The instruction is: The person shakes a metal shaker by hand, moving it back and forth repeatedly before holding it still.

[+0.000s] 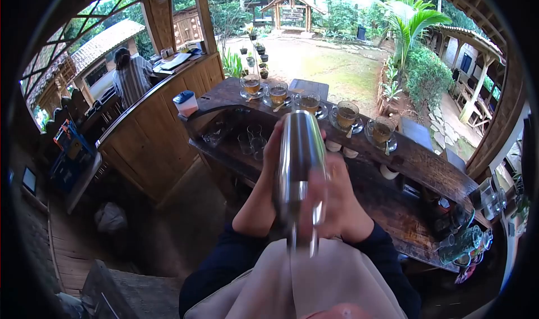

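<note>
The steel cocktail shaker [301, 150] lies between the two hands, above the lap, with its broad end away from the body and its narrow end toward it. The left hand [272, 150] is curled on its left side, the fingers partly hidden behind. The right hand [335, 198], blurred, closes around its right side, lower down. Beyond the shaker, five glass cups [347, 115] stand on the wooden counter [429, 164].
</note>
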`<move>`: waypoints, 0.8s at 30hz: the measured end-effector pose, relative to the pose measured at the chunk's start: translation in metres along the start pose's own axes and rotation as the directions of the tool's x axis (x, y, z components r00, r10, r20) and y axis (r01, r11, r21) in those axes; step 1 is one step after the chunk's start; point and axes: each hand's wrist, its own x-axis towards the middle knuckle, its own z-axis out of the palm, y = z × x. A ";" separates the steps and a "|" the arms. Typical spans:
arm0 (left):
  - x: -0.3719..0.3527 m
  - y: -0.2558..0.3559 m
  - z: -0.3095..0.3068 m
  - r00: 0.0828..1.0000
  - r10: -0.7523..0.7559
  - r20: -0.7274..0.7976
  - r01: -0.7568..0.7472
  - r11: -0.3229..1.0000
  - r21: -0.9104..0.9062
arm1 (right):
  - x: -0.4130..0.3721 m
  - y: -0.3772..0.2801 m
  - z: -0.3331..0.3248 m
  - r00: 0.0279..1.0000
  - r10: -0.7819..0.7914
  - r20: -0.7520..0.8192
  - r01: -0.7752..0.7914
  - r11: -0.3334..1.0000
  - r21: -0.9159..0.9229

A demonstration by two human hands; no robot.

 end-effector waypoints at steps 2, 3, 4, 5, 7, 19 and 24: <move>-0.001 -0.012 -0.064 0.975 0.087 -0.203 -0.096 0.995 -0.037 | -0.017 0.042 0.018 0.956 0.290 -0.036 -0.290 0.957 -0.008; 0.000 -0.017 -0.062 0.902 0.088 -0.423 -0.127 0.990 -0.064 | -0.023 0.050 0.025 0.810 0.579 -0.093 -0.561 0.812 0.162; 0.005 -0.021 -0.055 0.786 0.080 -0.613 -0.165 0.983 -0.083 | -0.021 0.046 0.021 0.812 0.576 -0.093 -0.559 0.814 0.159; 0.008 -0.021 -0.035 0.796 0.081 -0.599 -0.160 0.984 -0.080 | -0.013 0.040 0.013 0.798 0.583 -0.152 -0.557 0.810 0.181; -0.004 -0.018 0.000 0.911 0.171 -0.376 -0.097 0.974 0.206 | 0.018 0.007 -0.012 0.870 0.478 -0.123 -0.470 0.878 0.089; 0.025 -0.063 -0.044 0.955 0.054 -0.293 -0.079 0.994 -0.074 | -0.026 0.031 -0.023 0.744 0.612 -0.270 -0.566 0.791 0.233; 0.057 -0.091 0.053 0.975 -0.217 0.039 0.220 0.971 -0.094 | -0.021 -0.031 -0.107 0.981 0.106 0.165 -0.065 0.969 -0.237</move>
